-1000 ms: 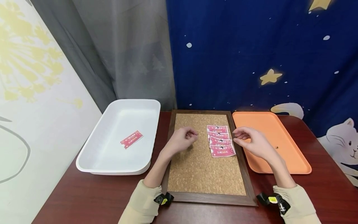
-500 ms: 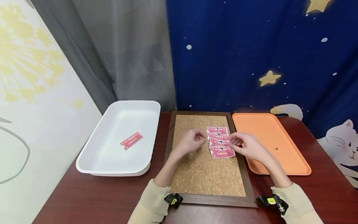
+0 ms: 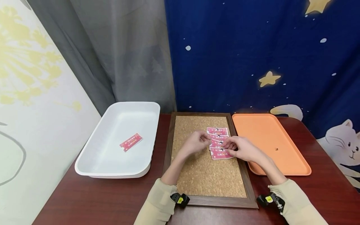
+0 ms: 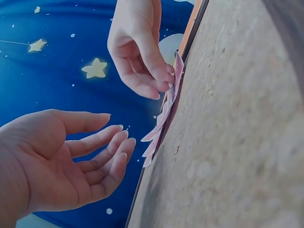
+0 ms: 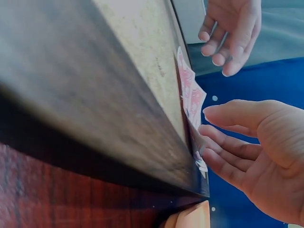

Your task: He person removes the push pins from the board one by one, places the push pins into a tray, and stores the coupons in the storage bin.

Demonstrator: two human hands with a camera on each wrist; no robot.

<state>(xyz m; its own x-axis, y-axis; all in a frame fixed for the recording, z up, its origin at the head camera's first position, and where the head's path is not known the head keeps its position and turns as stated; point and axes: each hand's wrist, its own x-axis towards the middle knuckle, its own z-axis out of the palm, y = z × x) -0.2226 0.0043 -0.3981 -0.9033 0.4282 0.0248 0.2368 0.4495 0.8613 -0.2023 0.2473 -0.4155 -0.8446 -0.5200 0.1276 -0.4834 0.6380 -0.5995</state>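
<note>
Several pink paper coupons (image 3: 217, 154) overlap in a column on the right part of a framed corkboard (image 3: 211, 181), each with a small dark pin near its top edge. My right hand (image 3: 243, 148) is over their right ends, fingertips right at the nearest coupons. In the right wrist view, its thumb and fingers (image 5: 228, 164) are apart beside the lifted paper edges. My left hand (image 3: 196, 143) hovers at the coupons' left side, fingers loosely bent and holding nothing. The left wrist view shows its fingertips (image 4: 124, 135) a short way from the coupon edges (image 4: 151, 137).
Left of the board stands a white tub (image 3: 87, 167) with one pink coupon (image 3: 131, 142) lying inside. An orange tray (image 3: 258, 128) at the right bears a tiny dark pin (image 3: 276, 149). All rest on a reddish-brown table (image 3: 92, 200) before curtains.
Both hands have come inward over the board: the left moved right to the coupons' left edges, the right moved left from beside the tray onto their right ends. The coupons stay in place.
</note>
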